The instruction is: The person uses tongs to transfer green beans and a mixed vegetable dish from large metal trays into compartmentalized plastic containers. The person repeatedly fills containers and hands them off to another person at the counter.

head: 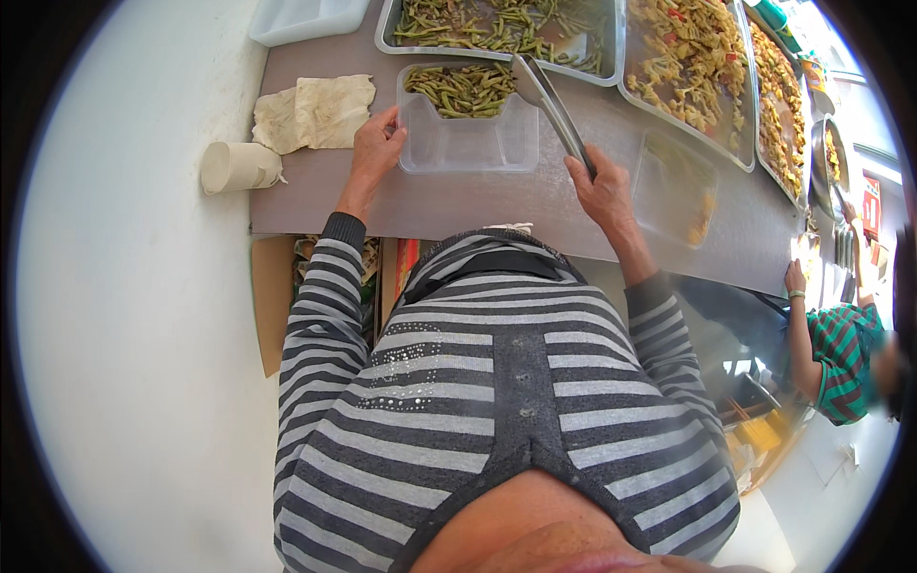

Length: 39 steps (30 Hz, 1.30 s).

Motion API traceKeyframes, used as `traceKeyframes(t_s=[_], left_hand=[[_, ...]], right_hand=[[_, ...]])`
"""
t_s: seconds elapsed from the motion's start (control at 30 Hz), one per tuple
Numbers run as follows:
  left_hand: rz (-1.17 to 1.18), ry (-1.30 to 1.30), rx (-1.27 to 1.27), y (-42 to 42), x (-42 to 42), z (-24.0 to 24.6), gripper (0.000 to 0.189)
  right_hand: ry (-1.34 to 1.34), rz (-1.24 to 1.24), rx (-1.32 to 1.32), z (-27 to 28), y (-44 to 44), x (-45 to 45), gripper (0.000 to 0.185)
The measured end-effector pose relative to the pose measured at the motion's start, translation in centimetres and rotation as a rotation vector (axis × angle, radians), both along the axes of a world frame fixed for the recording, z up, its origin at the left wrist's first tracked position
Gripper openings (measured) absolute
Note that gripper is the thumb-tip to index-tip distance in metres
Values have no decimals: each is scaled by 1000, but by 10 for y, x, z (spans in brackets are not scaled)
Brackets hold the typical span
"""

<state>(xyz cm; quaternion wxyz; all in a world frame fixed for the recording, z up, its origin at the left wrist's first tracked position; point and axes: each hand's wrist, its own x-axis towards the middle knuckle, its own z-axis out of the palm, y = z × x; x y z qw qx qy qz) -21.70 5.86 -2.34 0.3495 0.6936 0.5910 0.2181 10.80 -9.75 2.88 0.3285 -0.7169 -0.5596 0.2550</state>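
A clear plastic compartment container (468, 147) lies on the table before me, with cut green beans (458, 89) in its far compartment; the nearer compartments hold no food. My left hand (376, 147) is at the container's left rim, thumb and fingers against the edge. In my right hand (602, 186) are metal serving tongs (555, 107), pointing away from me. Their tips are at the container's far right corner, beside the near rim of a metal tray (494, 54) of green beans. I cannot make out any food between the tips.
Cauliflower fills another metal tray (691, 64), with a third food tray (777, 107) beyond. A clear lid or container (675, 188) lies at right. Folded cloths (333, 107), a paper roll (240, 167) and a white tub (308, 18) are left. Another person (845, 358) works at far right.
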Motion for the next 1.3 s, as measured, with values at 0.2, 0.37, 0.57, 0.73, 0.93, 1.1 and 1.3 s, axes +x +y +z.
traceKeyframes(t_s=[0.2,0.37,0.57,0.73,0.93,1.1,1.3], left_hand=[[-33,-28,12,-26,24,-9,41],[-92,-44,63,-52,66,-17,40],[-150,-71,97,-83,131,-19,40],[-94,-147,3,-100,165,-33,40],[-53,-200,68,-135,231,-41,39],[23,-356,-191,-147,247,-34,34],[193,-262,-35,-130,205,-28,30]], right_hand=[[-134,32,-48,-18,-16,38,26],[-53,11,-62,-1,-33,74,30],[-115,-204,-50,0,-76,155,34],[-184,-334,-39,-17,-88,244,37],[-419,-314,-56,-13,-53,325,38],[-502,-324,-130,-2,26,378,46],[-469,-173,-193,4,104,390,49]])
